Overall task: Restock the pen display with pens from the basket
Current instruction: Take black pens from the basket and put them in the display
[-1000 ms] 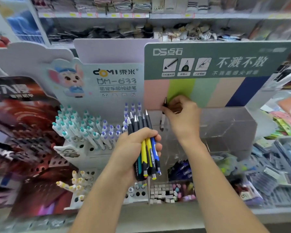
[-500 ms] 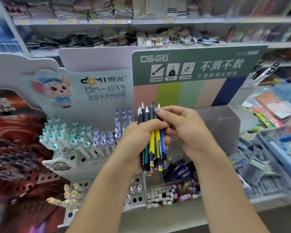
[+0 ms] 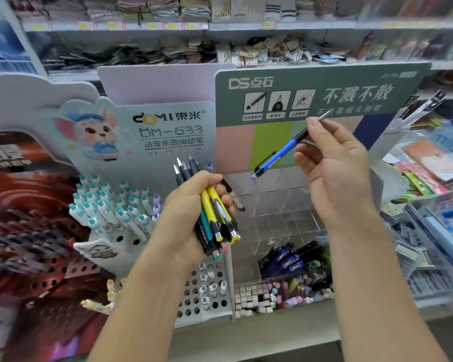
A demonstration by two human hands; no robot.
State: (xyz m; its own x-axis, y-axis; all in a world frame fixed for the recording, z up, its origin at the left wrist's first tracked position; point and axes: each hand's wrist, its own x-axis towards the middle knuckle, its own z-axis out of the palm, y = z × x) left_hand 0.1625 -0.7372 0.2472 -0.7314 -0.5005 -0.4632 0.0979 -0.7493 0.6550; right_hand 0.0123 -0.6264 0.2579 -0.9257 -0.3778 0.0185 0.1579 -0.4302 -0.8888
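Observation:
My left hand (image 3: 186, 218) is closed around a bundle of pens (image 3: 215, 215) with yellow, teal and black barrels, tips pointing up, held in front of the displays. My right hand (image 3: 332, 168) pinches a single blue pen (image 3: 280, 154) near its tip; the pen slants down to the left, clip end lowest. It hangs above the clear acrylic pen display (image 3: 280, 205), whose upper compartments look bare, under a green header card (image 3: 319, 92). One pen (image 3: 237, 202) stands at the display's left edge behind my fingers. No basket is in view.
A white perforated stand (image 3: 115, 212) of teal-capped pens stands at the left under a mouse-cartoon card (image 3: 131, 131). Dark blue pens (image 3: 290, 257) and small erasers (image 3: 272, 293) fill the lower front trays. Packaged goods crowd the right (image 3: 429, 205). Shelves run behind.
My right hand put a pen at the display's left edge, came back to the bundle, and has now pulled one blue pen out and lifted it up to the right.

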